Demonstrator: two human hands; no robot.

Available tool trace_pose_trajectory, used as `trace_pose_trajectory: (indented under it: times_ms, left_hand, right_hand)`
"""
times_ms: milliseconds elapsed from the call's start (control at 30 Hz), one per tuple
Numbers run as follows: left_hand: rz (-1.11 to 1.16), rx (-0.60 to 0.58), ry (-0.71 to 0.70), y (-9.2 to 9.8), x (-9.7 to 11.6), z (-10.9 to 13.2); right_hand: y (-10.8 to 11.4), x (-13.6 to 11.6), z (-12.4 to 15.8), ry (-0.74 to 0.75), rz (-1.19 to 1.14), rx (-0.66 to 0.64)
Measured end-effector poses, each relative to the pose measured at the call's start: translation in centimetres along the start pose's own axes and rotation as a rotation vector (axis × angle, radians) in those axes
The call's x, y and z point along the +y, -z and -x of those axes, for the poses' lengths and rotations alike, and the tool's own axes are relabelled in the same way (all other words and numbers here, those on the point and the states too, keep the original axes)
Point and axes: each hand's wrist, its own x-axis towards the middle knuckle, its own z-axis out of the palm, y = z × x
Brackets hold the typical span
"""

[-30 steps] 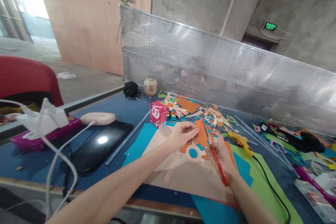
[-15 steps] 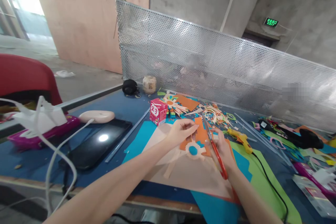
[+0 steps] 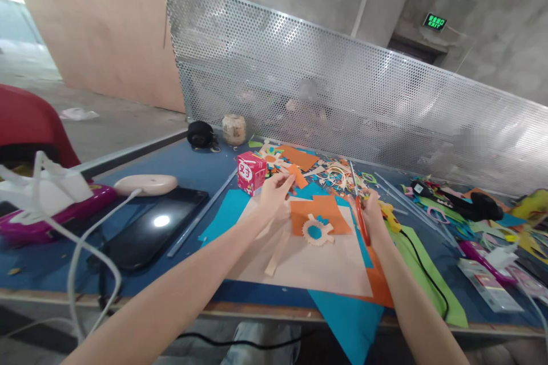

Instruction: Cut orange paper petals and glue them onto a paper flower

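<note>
My left hand (image 3: 274, 194) pinches a small orange paper scrap (image 3: 298, 177) above the blue table. My right hand (image 3: 371, 214) is closed on red-handled scissors (image 3: 359, 208), whose blades point up and away. Between the hands lies an orange paper sheet (image 3: 319, 214) with a cream gear-shaped cutout (image 3: 315, 231) showing a blue centre. Both rest on a large beige sheet (image 3: 317, 262) over teal and orange sheets.
A pink carton (image 3: 250, 173) stands left of my left hand. A yellow glue gun (image 3: 391, 217) with black cord lies right of the scissors on green paper (image 3: 422, 274). Paper scraps (image 3: 338, 174) pile up by the perforated metal screen (image 3: 342, 97). A black tablet (image 3: 154, 231) lies left.
The scissors have come away from the orange sheet to the right. My left hand has lifted off a small orange piece toward the left. The sheet now lies flat.
</note>
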Motion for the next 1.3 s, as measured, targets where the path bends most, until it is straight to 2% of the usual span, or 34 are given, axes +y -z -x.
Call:
trace_pose_trajectory:
  times_ms: [100, 200, 367, 467, 567, 800, 1000, 1167, 1233, 1300]
  left_hand:
    - [-0.078, 0.003, -0.043, -0.1, -0.2, 0.0]
    - [-0.149, -0.002, -0.091, -0.3, -0.2, 0.1]
    - [-0.214, -0.085, -0.104, -0.4, 0.0, 0.6]
    - [-0.244, -0.164, -0.114, -0.6, 0.2, 1.1]
    - [-0.272, -0.179, -0.141, -0.7, 0.2, 1.2]
    - [-0.306, -0.213, -0.167, -0.9, -0.4, 0.8]
    - [-0.293, -0.254, -0.180, -1.3, -0.7, 0.9]
    - [-0.204, -0.272, -0.199, -1.3, 0.1, 1.2]
    - [-0.170, -0.277, -0.179, -1.2, 0.5, 1.4]
    - [-0.135, -0.263, -0.143, -1.2, 0.6, 1.5]
  right_hand:
    - [0.8, -0.2, -0.3, -0.024, 0.118, 0.112]
    - [1.6, -0.6, -0.7, -0.055, 0.136, 0.131]
    - [2.4, -1.2, -1.5, -0.158, -0.003, -0.064]
    - [2.5, -1.3, -2.0, -0.190, -0.038, -0.090]
    - [2.7, -1.7, -2.7, -0.205, -0.055, -0.116]
    - [3.1, -5.3, -6.0, -0.299, -0.127, -0.379]
    - [2.3, -7.4, -6.8, -0.172, -0.164, -0.464]
    - [1.2, -6.9, -4.8, -0.039, -0.040, -0.407]
    - [0.5, -6.6, -3.6, 0.031, 0.047, -0.320]
    - [-0.3, -6.4, -2.5, 0.120, 0.150, -0.179]
